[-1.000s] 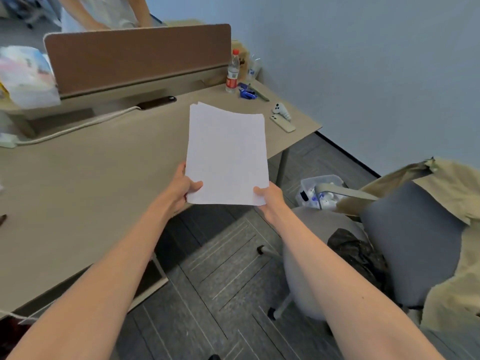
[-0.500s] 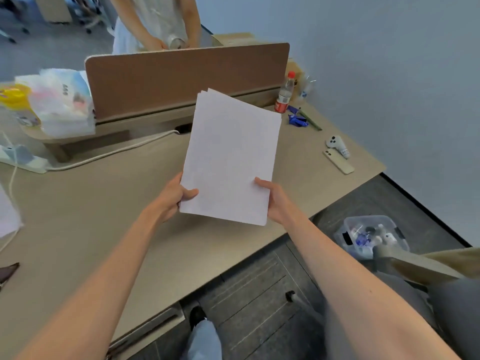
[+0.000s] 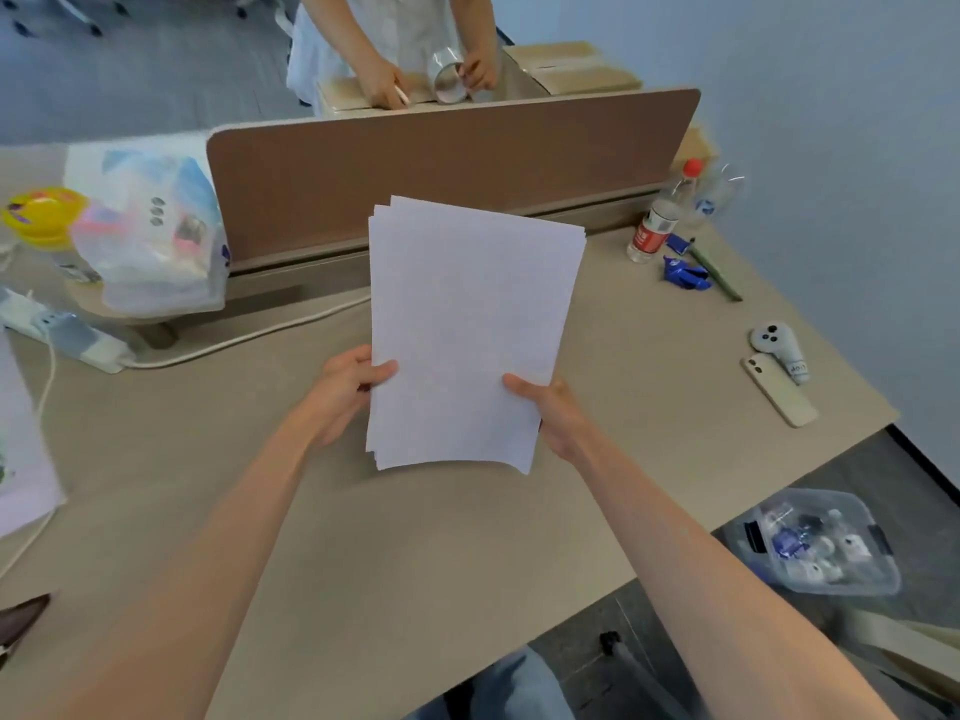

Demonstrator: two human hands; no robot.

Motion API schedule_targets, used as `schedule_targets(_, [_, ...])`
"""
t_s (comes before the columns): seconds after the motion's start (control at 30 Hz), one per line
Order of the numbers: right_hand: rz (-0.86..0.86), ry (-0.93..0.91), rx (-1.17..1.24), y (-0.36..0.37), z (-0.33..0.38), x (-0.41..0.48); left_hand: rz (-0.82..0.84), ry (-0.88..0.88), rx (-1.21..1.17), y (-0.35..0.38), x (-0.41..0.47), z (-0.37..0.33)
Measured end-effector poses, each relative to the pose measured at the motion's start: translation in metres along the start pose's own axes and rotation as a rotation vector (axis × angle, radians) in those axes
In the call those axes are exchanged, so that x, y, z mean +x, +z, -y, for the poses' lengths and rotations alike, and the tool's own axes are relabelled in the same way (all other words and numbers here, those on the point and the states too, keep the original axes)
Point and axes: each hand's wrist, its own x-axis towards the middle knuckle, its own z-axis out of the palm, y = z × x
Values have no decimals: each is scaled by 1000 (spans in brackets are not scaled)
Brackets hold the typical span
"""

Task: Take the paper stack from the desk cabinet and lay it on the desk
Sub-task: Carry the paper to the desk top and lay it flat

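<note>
A white paper stack (image 3: 467,324) is held above the middle of the beige desk (image 3: 363,537), its sheets slightly fanned at the top left. My left hand (image 3: 345,389) grips its lower left edge, thumb on top. My right hand (image 3: 550,413) grips the lower right edge the same way. The stack's lower edge curls a little and does not lie on the desk. The desk cabinet is not in view.
A brown divider panel (image 3: 452,163) stands behind the paper. Left: a plastic bag (image 3: 150,236), a power strip (image 3: 62,330) with cable. Right: a water bottle (image 3: 660,215), blue wrappers (image 3: 683,275), a phone (image 3: 779,389), a white controller (image 3: 779,348). A clear bin (image 3: 821,543) sits on the floor. A person stands beyond the divider.
Both hands have carried the stack from over the floor at the desk's edge to above the desk's middle. The view has swung toward the desk.
</note>
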Motion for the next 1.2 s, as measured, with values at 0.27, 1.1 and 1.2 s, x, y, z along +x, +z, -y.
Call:
schedule_targets(0.27, [-19,-140,-142,-6,31,35,-159,94,-92,12,25,-8])
schedule_targets(1.1, [137,-134,-238,-26,39,39,-41,42,53,19,26,2])
schedule_targets(1.2, [108,-135,-217,-22,29,41,-39,21,36,20,28,17])
